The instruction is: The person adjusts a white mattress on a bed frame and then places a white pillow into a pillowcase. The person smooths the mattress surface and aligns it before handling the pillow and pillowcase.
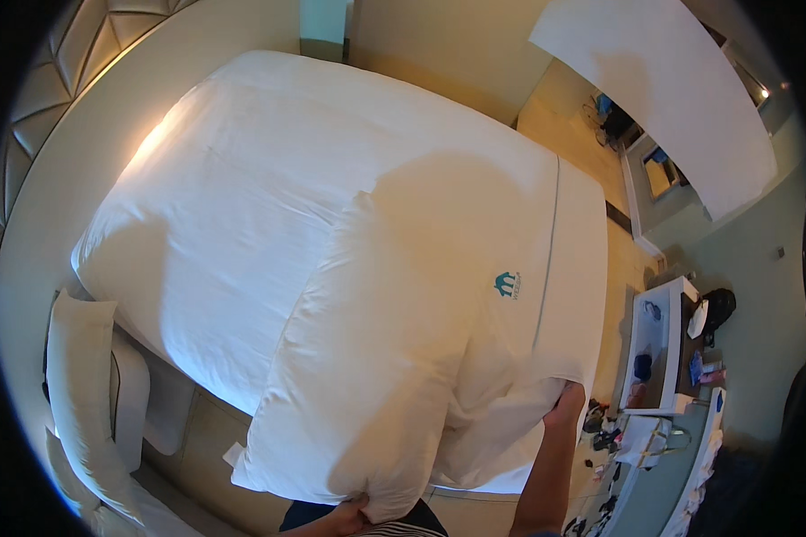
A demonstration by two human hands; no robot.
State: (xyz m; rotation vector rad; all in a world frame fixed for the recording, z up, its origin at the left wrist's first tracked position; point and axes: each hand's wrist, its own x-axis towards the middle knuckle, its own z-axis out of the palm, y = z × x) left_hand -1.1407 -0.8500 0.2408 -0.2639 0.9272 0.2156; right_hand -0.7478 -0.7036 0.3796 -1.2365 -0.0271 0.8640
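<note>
A large, plump white pillow (pixel 358 349) lies across the near part of the bed, its near end overhanging toward me. My left hand (pixel 347 516) grips the pillow's near edge, close to my body. From the pillow's right side runs loose, creased white cloth that looks like the slack end of its pillowcase (pixel 488 430). Its far right corner is bunched in my right hand (pixel 565 404), fingers closed and partly hidden by the fabric. Beneath lies a bed (pixel 242 170) with a smooth white cover, a grey line and a small teal emblem.
More pillows (pixel 82 385) rest on a chair at the left. A padded headboard panel (pixel 81 45) lines the far left wall. On the right stand a white shelf unit (pixel 655 349) with items, a white bag (pixel 643 442) and several shoes (pixel 602 434) on the floor.
</note>
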